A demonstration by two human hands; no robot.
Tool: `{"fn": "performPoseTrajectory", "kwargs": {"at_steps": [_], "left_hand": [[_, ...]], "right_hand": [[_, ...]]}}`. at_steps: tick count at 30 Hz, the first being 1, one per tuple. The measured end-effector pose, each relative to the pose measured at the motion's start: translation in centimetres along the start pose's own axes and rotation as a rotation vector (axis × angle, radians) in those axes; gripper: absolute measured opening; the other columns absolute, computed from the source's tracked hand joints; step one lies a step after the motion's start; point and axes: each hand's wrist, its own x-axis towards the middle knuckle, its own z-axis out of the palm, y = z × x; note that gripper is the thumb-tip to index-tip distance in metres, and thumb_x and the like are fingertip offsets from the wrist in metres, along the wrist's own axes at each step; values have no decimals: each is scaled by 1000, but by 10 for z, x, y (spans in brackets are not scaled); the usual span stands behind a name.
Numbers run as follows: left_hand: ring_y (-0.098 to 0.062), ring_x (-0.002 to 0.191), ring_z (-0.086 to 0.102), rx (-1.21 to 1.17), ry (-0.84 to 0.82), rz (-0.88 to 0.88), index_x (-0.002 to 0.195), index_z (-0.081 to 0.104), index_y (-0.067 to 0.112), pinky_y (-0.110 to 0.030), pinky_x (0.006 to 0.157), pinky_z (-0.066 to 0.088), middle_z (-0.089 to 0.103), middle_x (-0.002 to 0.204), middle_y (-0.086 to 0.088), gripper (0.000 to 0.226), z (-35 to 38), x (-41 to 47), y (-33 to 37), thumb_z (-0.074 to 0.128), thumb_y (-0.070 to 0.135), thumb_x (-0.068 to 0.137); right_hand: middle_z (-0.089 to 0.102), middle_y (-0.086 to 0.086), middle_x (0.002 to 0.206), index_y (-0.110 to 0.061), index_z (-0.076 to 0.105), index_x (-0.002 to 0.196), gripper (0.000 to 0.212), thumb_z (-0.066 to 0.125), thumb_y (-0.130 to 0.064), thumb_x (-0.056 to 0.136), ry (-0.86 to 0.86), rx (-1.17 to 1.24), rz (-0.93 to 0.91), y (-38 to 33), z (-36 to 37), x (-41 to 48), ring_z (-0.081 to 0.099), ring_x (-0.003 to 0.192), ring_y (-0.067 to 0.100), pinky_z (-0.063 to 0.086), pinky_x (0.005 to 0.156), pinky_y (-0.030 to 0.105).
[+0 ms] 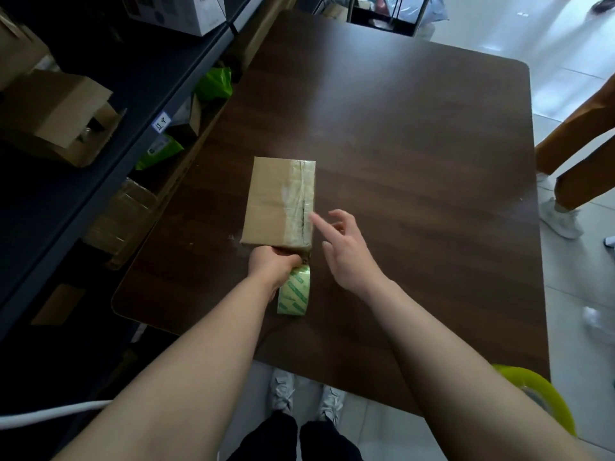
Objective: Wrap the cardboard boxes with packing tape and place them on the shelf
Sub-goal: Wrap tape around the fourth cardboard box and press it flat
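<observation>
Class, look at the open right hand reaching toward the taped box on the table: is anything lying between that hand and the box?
Nothing visible does. The right hand hovers open just beside the cardboard box, with only bare table between them. The tape roll is in the left hand, at the box's near end.

Dark wooden table (416, 161); green bags (214, 83)

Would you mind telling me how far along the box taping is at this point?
Done: one strip of clear tape already runs along the top seam of the cardboard box on the table. In hand: the left hand grips the tape roll at the box's near end, while the right hand hovers open beside the seam. Left: finishing the wrap and moving the box to the shelf.
</observation>
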Motion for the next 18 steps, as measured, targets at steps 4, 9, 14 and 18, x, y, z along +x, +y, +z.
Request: {"fn": "performPoseTrajectory", "kwargs": {"at_steps": [4, 9, 14, 18], "left_hand": [[-24, 97, 66, 92, 108, 2, 106, 70, 8, -30, 83, 51, 71, 102, -4, 38, -5, 0, -7, 83, 17, 71], [-19, 82, 68, 140, 61, 32, 80, 73, 14, -25, 70, 49, 72, 83, -3, 15, -21, -4, -13, 83, 19, 70], [-7, 66, 66, 95, -107, 192, 62, 70, 19, -23, 65, 51, 72, 67, 4, 18, -32, -16, -4, 87, 23, 67], [-5, 66, 66, 96, -92, 346, 60, 70, 21, -26, 62, 52, 71, 66, 7, 19, -42, -26, 8, 86, 25, 70]], "right_hand": [[31, 10, 150, -38, 43, 145, 44, 43, -25, 103, -61, -40, 47, -7, 0, 10, 46, 125, 27, 35, 109, 42], [30, 3, 154, -38, 44, 144, 47, 49, -27, 99, -123, 101, 102, -9, -1, 18, 45, 131, 22, 32, 113, 40], [40, 1, 153, -31, 48, 143, 46, 57, -31, 98, -112, 71, 34, -9, -10, 34, 48, 131, 22, 35, 112, 41], [53, 1, 144, -27, 58, 136, 40, 50, -18, 99, -56, -25, 2, -7, -20, 49, 51, 130, 24, 41, 107, 37]]}}
